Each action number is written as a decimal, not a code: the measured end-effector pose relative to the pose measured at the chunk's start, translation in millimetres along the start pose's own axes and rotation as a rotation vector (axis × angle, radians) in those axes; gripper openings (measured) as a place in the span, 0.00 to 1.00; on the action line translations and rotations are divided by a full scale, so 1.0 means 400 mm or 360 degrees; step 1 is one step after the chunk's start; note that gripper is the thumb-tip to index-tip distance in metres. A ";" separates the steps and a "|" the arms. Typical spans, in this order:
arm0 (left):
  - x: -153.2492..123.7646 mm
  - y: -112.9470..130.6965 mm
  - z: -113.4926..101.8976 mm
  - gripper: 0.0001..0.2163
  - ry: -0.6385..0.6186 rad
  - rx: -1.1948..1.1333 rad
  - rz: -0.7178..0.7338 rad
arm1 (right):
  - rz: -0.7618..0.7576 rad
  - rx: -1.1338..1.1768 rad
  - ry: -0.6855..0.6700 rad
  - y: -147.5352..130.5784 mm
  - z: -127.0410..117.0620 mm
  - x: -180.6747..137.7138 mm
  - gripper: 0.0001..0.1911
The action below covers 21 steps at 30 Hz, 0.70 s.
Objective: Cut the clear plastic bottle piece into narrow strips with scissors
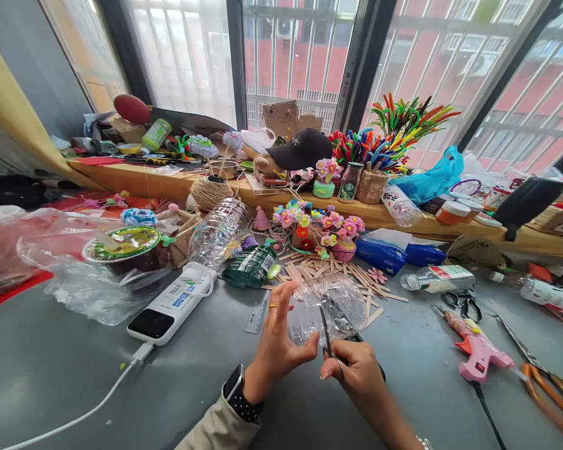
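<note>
My left hand (276,340) pinches the edge of a clear plastic bottle piece (338,309) between thumb and fingers, just above the grey table (75,375). It wears a ring and a dark watch on the wrist. My right hand (354,369) is closed round the handles of small scissors (327,334), whose blades point up into the clear plastic. Behind the plastic lie several wooden craft sticks (319,272).
A white power bank (171,306) with cable lies left, beside a clear ruler (258,312) and a green pouch (251,265). A pink glue gun (478,350), black scissors (464,303) and orange-handled scissors (548,390) lie right. Craft flowers (331,231), twine and bottles crowd the back shelf.
</note>
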State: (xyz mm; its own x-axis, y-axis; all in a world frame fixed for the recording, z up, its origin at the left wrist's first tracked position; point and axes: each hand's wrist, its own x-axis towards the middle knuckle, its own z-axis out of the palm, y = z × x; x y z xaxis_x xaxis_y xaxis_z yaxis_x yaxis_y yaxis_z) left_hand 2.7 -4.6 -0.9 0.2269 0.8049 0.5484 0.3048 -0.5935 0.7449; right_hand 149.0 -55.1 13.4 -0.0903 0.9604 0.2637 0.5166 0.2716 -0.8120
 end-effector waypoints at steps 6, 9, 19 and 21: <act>-0.001 0.001 0.001 0.35 0.0018 -0.0029 -0.0062 | -0.0014 -0.0005 0.0003 0.006 0.003 0.001 0.36; -0.002 0.000 0.000 0.35 0.0007 -0.0024 -0.0071 | -0.0034 0.0002 -0.0051 0.010 0.001 0.001 0.35; -0.005 0.000 0.001 0.33 0.0045 0.0063 -0.0019 | 0.0040 0.0082 -0.0266 0.019 -0.009 -0.002 0.37; -0.004 -0.001 0.001 0.32 0.0057 0.0093 0.0010 | 0.0080 0.0090 -0.0328 0.015 -0.015 0.000 0.37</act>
State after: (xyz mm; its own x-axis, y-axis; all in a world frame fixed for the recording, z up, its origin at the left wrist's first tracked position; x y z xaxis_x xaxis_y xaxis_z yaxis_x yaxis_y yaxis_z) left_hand 2.4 -5.6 -2.3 0.1958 0.8002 0.5669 0.3570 -0.5966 0.7188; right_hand 157.2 -53.7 11.6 -0.2407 0.9638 0.1145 0.4769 0.2203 -0.8509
